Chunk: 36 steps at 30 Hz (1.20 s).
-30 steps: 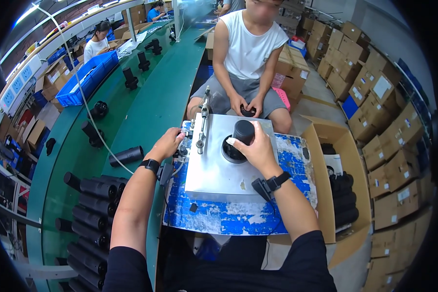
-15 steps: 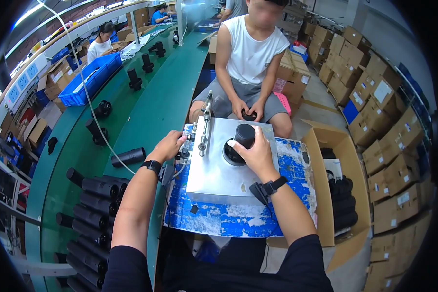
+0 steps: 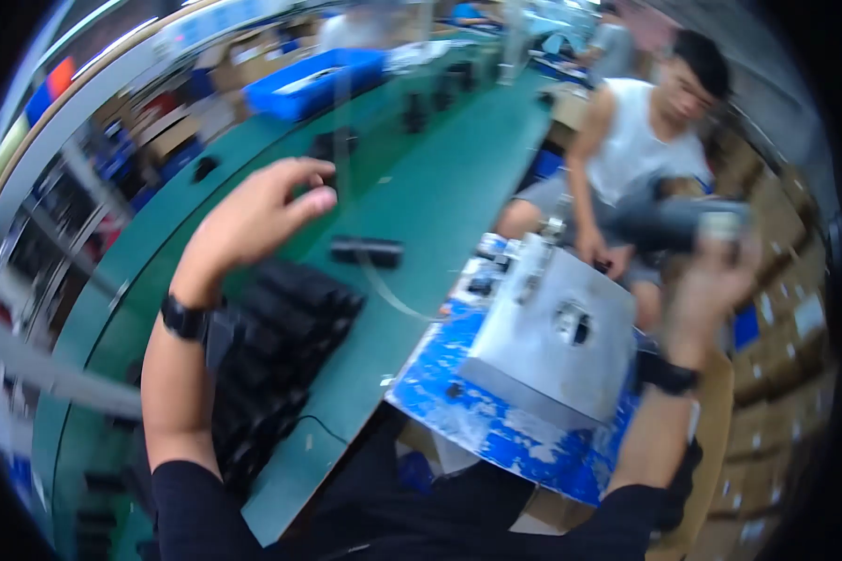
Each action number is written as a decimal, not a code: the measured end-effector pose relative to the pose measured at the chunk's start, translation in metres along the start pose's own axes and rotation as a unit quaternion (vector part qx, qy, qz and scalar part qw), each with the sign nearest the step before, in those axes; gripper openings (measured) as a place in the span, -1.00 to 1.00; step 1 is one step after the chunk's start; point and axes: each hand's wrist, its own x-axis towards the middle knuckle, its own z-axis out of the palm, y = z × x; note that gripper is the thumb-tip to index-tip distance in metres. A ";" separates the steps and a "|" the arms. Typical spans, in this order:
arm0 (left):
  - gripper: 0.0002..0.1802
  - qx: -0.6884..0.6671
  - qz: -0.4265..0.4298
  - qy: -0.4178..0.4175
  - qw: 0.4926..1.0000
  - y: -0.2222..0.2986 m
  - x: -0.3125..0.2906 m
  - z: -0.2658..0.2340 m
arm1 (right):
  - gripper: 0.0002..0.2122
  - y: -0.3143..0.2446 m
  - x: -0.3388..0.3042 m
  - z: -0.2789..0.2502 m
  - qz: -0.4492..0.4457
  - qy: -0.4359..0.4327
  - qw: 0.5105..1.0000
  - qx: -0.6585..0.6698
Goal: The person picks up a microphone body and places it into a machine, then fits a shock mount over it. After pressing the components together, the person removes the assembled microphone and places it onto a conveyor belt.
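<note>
My right hand (image 3: 716, 285) is raised to the right of the metal box, gripping a black cylinder (image 3: 669, 224) that motion blurs. Over the green conveyor belt, my left hand (image 3: 267, 206) hovers with thumb and fingers apart, holding nothing. A single black tube (image 3: 367, 251) lies on the belt just beyond it. Between my arms sits the silver metal box (image 3: 557, 346), with a round hole in its top and a small lever mechanism (image 3: 543, 248) along its left edge. It rests on a worn blue-and-white tabletop (image 3: 468, 402).
A pile of black tubes (image 3: 281, 346) lies on the belt by my left forearm. A blue bin (image 3: 313, 84) stands on the far side of the belt. Opposite me sits a co-worker (image 3: 646, 140) in a white top. Stacked cardboard boxes (image 3: 786, 393) line the right.
My right hand has lifted the black cylinder off the metal box and swung right. My left hand has left the lever mechanism and moved left over the belt. The view has turned left.
</note>
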 end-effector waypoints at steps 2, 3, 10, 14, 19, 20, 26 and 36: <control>-0.50 0.051 -0.116 0.024 0.992 -0.067 -0.037 -0.046 | -0.59 -0.089 0.019 0.040 0.028 -0.132 0.947 0.290; -0.51 0.071 -0.183 0.037 0.980 -0.103 -0.052 -0.054 | -0.57 -0.108 0.011 0.067 -0.052 -0.160 0.951 0.261; -0.36 0.229 -0.293 -0.072 0.925 -0.233 -0.106 0.000 | -0.46 -0.179 -0.193 0.320 -0.077 -0.391 0.899 0.180; -0.32 0.291 -0.275 -0.094 0.912 -0.220 -0.108 -0.009 | -0.45 -0.135 -0.293 0.425 -0.075 -0.454 0.880 0.119; -0.30 0.227 -0.321 -0.163 0.905 -0.220 -0.125 -0.042 | -0.44 -0.093 -0.346 0.487 -0.068 -0.570 0.817 0.053; -0.30 0.229 -0.339 -0.180 0.895 -0.230 -0.127 -0.045 | -0.45 -0.085 -0.349 0.495 -0.076 -0.582 0.808 0.051; -0.30 0.211 -0.379 -0.195 0.880 -0.248 -0.133 -0.056 | -0.48 -0.130 -0.336 0.490 -0.163 -0.549 0.820 -0.028; -0.39 0.176 -0.284 -0.086 0.939 -0.173 -0.134 -0.064 | -0.42 -0.142 -0.322 0.468 -0.196 -0.610 0.753 0.149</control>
